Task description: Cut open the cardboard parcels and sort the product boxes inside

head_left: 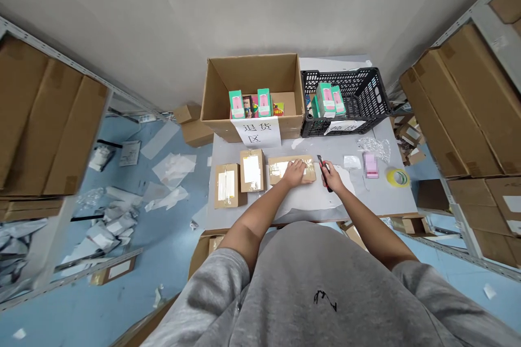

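While the left hand [295, 173] rests on a taped parcel [277, 171], the right hand [332, 177] grips a box cutter [324, 172]

The left fingers [299, 165] lie open and flat on the parcel, pressing it but not closing on anything. The right fingers [334, 172] are curled tightly around the red and black cutter, just beside the parcel's right end. At this moment, the hands are working at this one parcel, which lies on a white sheet [309, 203]. Two more parcels [251, 171] stand just to its left on the grey table [391, 203], and a yellow tape roll [398, 177] lies to the right. Farther ahead, a cardboard box [215, 103] holds green and pink packs [236, 104], and a black crate [366, 87] stands beside it. The paper sign [255, 133] on the box reads 退货区, meaning returns area. The parcel labels and the pack brands are too small to read. Shelves with cartons [448, 103] stand on both sides.
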`<move>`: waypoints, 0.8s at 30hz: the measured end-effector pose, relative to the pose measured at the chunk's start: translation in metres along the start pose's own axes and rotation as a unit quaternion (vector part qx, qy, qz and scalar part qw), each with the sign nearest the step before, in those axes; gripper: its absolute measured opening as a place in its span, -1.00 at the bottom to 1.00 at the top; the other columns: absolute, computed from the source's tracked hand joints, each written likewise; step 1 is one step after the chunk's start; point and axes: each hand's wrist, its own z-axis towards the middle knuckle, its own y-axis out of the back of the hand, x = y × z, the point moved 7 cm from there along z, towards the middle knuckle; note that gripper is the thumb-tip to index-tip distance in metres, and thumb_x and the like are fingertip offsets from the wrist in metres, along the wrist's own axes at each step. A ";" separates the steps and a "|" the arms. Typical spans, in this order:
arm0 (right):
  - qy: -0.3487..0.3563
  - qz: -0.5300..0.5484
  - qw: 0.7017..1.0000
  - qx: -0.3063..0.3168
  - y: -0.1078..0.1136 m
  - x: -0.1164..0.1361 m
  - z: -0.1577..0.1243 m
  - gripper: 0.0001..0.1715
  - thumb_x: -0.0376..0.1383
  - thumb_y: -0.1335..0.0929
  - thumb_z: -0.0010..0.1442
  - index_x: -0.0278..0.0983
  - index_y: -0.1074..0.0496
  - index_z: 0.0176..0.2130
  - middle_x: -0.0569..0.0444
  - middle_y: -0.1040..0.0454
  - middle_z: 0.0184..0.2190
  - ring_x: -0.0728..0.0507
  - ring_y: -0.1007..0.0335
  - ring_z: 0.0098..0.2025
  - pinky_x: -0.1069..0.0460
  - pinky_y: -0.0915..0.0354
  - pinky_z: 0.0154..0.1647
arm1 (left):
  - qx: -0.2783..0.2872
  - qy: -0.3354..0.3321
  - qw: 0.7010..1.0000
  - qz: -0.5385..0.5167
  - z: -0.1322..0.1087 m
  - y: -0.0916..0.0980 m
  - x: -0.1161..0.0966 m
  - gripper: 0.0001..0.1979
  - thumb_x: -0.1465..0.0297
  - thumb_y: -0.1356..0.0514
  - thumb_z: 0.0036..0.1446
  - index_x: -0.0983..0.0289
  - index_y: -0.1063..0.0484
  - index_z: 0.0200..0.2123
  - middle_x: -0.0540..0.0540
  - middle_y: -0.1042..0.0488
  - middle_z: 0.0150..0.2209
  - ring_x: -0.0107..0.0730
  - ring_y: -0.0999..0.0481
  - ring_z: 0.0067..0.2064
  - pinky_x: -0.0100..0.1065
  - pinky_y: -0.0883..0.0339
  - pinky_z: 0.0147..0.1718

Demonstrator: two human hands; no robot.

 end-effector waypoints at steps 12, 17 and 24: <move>-0.022 -0.084 0.995 0.043 -0.006 -0.011 -0.036 -0.22 -0.08 -0.27 0.56 -0.20 -0.24 0.62 0.29 -0.35 -0.61 -0.01 -0.23 -0.69 0.10 -0.23 -0.59 | -0.013 -0.020 1.000 -0.002 -0.010 0.001 -0.006 -0.42 -0.05 -0.29 0.39 0.28 -0.48 0.20 0.39 -0.52 0.15 0.19 -0.44 0.20 -0.04 -0.19 0.15; -0.020 -0.079 0.995 0.049 -0.011 -0.012 -0.036 -0.22 -0.08 -0.28 0.54 -0.19 -0.27 0.61 0.28 -0.36 -0.61 -0.03 -0.25 -0.69 0.10 -0.21 -0.60 | -0.017 -0.036 0.999 0.003 -0.010 0.001 -0.008 -0.42 -0.06 -0.26 0.42 0.30 -0.49 0.19 0.41 -0.51 0.15 0.20 -0.44 0.20 -0.03 -0.21 0.16; -0.038 -0.027 0.998 0.048 -0.017 -0.019 -0.038 -0.04 0.10 -0.31 0.47 -0.27 -0.20 0.63 0.30 -0.32 -0.63 -0.04 -0.19 -0.71 0.09 -0.19 -0.64 | -0.024 -0.039 0.999 0.002 -0.012 0.000 -0.010 -0.41 -0.06 -0.28 0.41 0.32 -0.49 0.18 0.40 -0.52 0.12 0.19 -0.45 0.17 -0.03 -0.24 0.15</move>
